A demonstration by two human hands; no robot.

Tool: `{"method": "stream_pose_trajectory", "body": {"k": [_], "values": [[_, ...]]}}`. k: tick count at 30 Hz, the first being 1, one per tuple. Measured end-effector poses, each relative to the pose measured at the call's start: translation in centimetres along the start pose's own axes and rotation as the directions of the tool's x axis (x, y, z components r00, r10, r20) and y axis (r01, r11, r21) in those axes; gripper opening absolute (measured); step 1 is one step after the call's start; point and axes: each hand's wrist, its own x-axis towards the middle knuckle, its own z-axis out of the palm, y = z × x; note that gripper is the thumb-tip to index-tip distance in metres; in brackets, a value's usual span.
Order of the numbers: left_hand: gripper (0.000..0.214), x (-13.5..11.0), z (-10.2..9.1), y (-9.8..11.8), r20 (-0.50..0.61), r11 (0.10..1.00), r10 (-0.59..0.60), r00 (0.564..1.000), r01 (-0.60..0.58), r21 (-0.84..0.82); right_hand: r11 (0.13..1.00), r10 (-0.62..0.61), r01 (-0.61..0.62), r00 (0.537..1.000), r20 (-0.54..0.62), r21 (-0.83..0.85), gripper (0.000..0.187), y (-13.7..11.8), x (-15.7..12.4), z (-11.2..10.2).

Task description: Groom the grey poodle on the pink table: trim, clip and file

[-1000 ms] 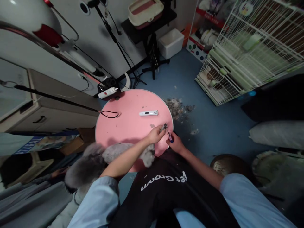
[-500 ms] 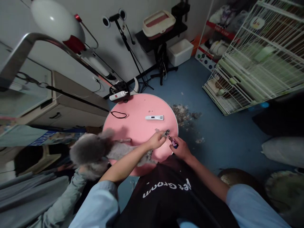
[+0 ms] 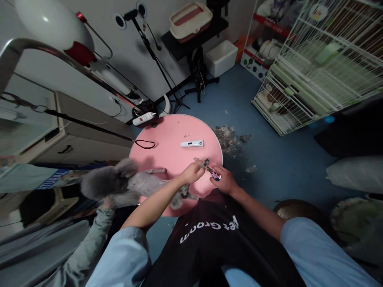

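A grey dog [image 3: 146, 182] lies stretched across a round pink grooming table [image 3: 167, 131], its fluffy head at the left edge. My left hand [image 3: 194, 172] is closed around one of its paws [image 3: 205, 162], with the dark toes showing past my fingers. In my right hand [image 3: 225, 181] are purple-handled nail clippers [image 3: 214, 174], their metal jaws close to the paw; whether they touch a nail I cannot tell. White trimmers [image 3: 192, 143] lie on the table beyond my hands. A co-worker's hand [image 3: 108, 202] is at the dog's head.
A leash loop [image 3: 145, 144] hangs over the table's left side from a metal arm [image 3: 74, 65]. A white bottle [image 3: 144, 118] sits in a black holder at the far edge. Cut fur [image 3: 229, 139] lies on the blue floor. A wire cage [image 3: 314, 67] stands at the right.
The clippers have come closer to the paw, and their jaws now point toward it. The dog's head has shifted a little. The whole view has moved slightly.
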Motion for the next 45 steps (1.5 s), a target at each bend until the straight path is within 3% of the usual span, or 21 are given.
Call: {"method": "stream_pose_trajectory", "body": {"k": [6,14,22,28,32,39,45], "values": [[0.008,-0.6,0.0,-0.6,0.008,1.0,-0.013,1.0,0.013,-0.015,1.0,0.013,-0.013,1.0,0.009,0.004,0.048,-0.1,0.0,1.0],[0.011,-0.2,-0.5,-0.3,-0.071,1.0,-0.001,0.997,0.0,-0.017,1.0,0.005,-0.005,0.999,-0.04,0.007,0.043,-1.8,0.4,1.3],[0.013,0.3,-0.3,0.6,-0.075,0.999,0.008,0.997,-0.011,-0.038,0.998,0.021,-0.021,1.0,-0.011,-0.063,0.03,-2.1,0.5,0.1],[0.016,0.4,0.3,0.9,-0.062,0.999,0.026,0.998,-0.029,-0.046,0.997,0.011,-0.012,1.0,-0.016,-0.079,0.044,-1.8,0.5,-0.3],[0.016,0.2,0.1,0.8,-0.067,1.0,0.009,0.998,-0.009,-0.01,0.997,0.045,-0.047,0.998,-0.033,-0.059,0.032,-1.8,0.5,0.2],[0.014,0.1,-0.1,1.2,-0.085,1.0,-0.023,0.996,0.023,0.001,0.996,-0.013,0.006,0.997,-0.075,-0.091,0.042,-2.2,0.5,0.6],[0.016,0.0,0.2,1.1,-0.106,1.0,-0.023,0.994,0.024,0.012,0.996,0.022,-0.028,0.997,-0.073,-0.086,0.033,-2.0,0.3,1.0]]}}
